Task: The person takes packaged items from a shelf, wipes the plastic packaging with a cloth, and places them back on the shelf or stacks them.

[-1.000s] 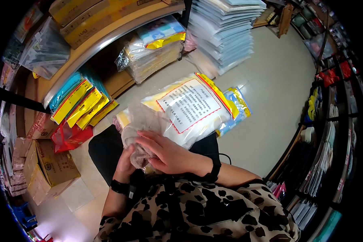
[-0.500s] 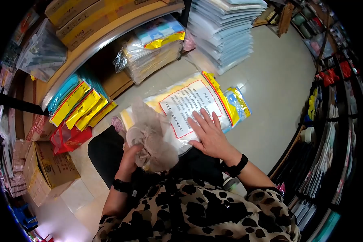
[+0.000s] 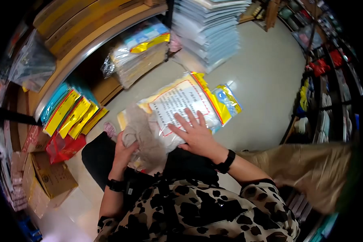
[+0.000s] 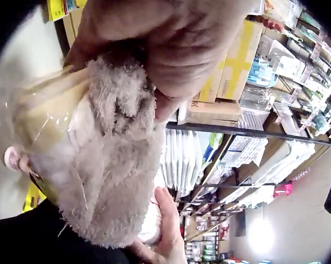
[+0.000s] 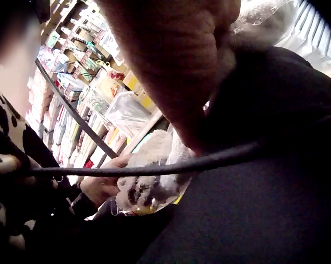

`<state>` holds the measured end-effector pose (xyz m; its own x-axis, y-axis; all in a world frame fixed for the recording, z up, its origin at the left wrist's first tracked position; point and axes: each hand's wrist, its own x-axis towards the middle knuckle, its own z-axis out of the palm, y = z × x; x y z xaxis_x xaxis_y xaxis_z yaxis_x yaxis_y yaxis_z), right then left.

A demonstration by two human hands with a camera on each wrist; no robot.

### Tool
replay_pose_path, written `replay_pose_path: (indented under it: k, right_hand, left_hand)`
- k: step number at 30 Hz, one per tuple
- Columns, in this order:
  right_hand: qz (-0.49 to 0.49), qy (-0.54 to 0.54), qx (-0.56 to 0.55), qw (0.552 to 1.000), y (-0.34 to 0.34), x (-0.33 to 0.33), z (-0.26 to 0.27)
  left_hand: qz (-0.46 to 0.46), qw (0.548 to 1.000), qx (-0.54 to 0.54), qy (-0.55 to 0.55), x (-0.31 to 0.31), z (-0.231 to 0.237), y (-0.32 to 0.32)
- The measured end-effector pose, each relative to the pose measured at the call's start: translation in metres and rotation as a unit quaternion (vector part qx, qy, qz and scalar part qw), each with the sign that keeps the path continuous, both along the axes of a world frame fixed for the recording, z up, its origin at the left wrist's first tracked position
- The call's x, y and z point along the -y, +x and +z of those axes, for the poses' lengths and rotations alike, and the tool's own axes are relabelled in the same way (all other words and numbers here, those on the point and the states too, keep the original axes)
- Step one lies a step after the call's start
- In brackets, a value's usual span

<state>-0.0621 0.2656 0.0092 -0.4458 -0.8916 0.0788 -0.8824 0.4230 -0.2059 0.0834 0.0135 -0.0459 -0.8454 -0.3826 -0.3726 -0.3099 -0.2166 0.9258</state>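
My left hand (image 3: 124,155) grips a fluffy greyish-beige cloth (image 3: 145,133), thumb pressed over its bunched part. In the left wrist view the plush pile of the cloth (image 4: 113,176) hangs below the fingers. Across my lap lies a clear plastic package (image 3: 207,90) with a yellow-and-red edge and a white printed label; the cloth overlaps its near left end. Fingers spread, my right hand (image 3: 199,139) rests flat on the label's lower part. The right wrist view shows mostly the underside of this hand and dark trousers, with the cloth (image 5: 152,154) beyond.
A blue-and-yellow packet (image 3: 228,101) pokes out beyond the package. Yellow-topped teal packs (image 3: 70,109) and a red bag (image 3: 64,147) stand at left, near a cardboard box (image 3: 48,181). Ahead rises a tall stack of wrapped sheets (image 3: 209,36). A blurred tan fabric shape (image 3: 302,169) fills the right side.
My right hand has gone from the cloth to the package label, where it lies flat. The left hand keeps its grip on the cloth. A tan shape has come into view at right.
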Motion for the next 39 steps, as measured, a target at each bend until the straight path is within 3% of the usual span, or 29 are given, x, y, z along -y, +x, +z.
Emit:
replay_pose_path:
  k: [4,7,13,17,20,21,23,26,28,31,33,34,37,39]
  right_hand:
    - [0.022,0.040,-0.014,0.999,-0.002,0.002,0.014]
    - [0.032,0.040,-0.022,0.998,-0.002,0.004,0.006]
    - [0.043,-0.037,-0.101,0.993,-0.015,0.011,-0.003]
    - [-0.044,-0.116,-0.075,0.989,-0.044,0.009,0.022]
    - [-0.102,-0.203,0.040,0.973,-0.075,-0.008,0.030]
    - [-0.148,-0.233,0.062,0.959,-0.084,-0.017,0.023]
    - [-0.299,-0.269,0.240,0.884,-0.098,-0.033,0.018]
    - [-0.335,-0.391,0.278,0.811,-0.122,-0.061,-0.010]
    - [-0.401,-0.384,0.430,0.712,-0.135,-0.088,-0.041]
    - [-0.471,-0.413,0.464,0.626,-0.147,-0.119,-0.113]
    - [-0.465,-0.462,0.518,0.550,-0.151,-0.123,-0.140]
    - [-0.462,-0.469,0.511,0.552,-0.154,-0.124,-0.152]
    - [-0.511,-0.489,0.517,0.483,-0.177,-0.146,-0.203]
    - [-0.521,-0.502,0.512,0.463,-0.193,-0.171,-0.232]
  left_hand:
    - [0.014,0.999,-0.039,0.015,-0.007,-0.003,0.001]
    - [-0.091,0.992,-0.076,-0.049,-0.021,0.012,-0.014]
    - [-0.016,0.996,0.084,-0.030,-0.014,-0.024,-0.010]
    - [0.078,0.997,-0.009,0.027,0.018,0.005,-0.005]
    - [0.162,0.976,-0.089,0.112,0.041,0.034,-0.002]
    - [0.181,0.972,-0.095,0.119,0.052,0.035,0.002]
    - [0.202,0.959,-0.131,0.148,0.065,0.041,0.010]
    - [0.209,0.955,-0.119,0.172,0.086,0.030,0.027]
    - [0.198,0.959,-0.119,0.166,0.094,0.023,0.037]
    - [0.215,0.953,-0.099,0.187,0.097,0.019,0.044]
    - [0.234,0.950,-0.076,0.190,0.104,0.003,0.053]
    - [0.240,0.949,-0.064,0.194,0.106,-0.001,0.057]
    - [0.274,0.939,-0.028,0.205,0.110,-0.006,0.065]
    - [0.258,0.939,-0.052,0.223,0.115,-0.011,0.069]
